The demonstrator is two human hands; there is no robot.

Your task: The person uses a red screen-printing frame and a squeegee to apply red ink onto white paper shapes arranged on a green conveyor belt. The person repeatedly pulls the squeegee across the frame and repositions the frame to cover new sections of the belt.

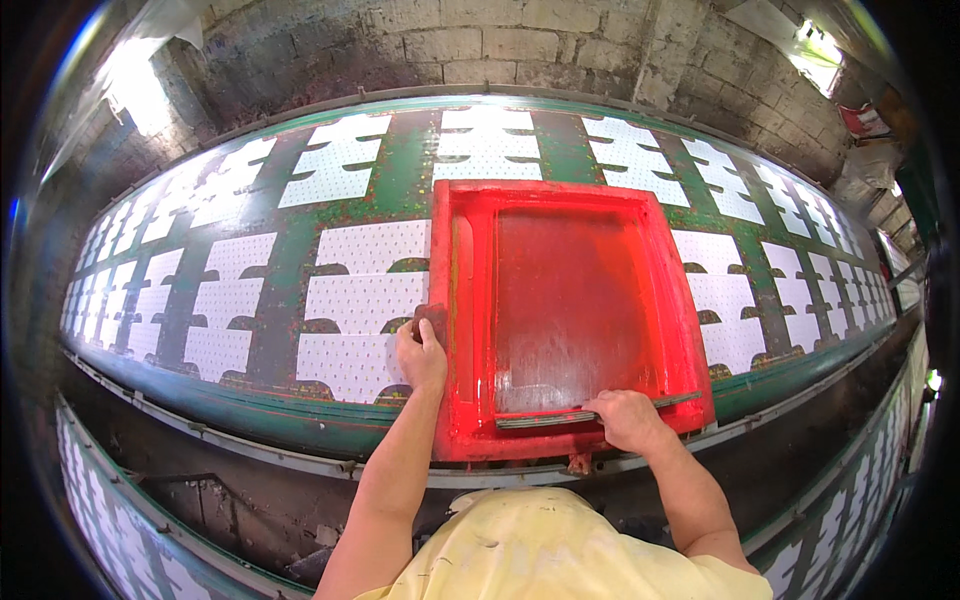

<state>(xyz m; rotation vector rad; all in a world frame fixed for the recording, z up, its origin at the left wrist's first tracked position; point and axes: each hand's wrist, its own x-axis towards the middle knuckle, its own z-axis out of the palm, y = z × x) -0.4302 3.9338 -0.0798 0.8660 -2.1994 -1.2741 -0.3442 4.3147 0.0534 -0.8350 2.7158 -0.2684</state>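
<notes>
A red-stained screen printing frame [689,330] lies on the long green table in front of me. Dark red ink covers its mesh [570,300], and brighter red ink is smeared thickly along the inner edges. My right hand [628,418] is closed around a long, thin squeegee [545,421], which lies across the near end of the mesh, slightly slanted. At the frame's left side, my left hand [422,358] is closed on a small dark red block [430,322] by the rim. The underside of that block is hidden.
White dotted cut pieces [365,300] lie in two rows along the green table [285,265]. A metal rail [260,440] follows its near edge. Other tables with white pieces [110,510] stand at the lower left and right. Behind rises a block wall [540,45].
</notes>
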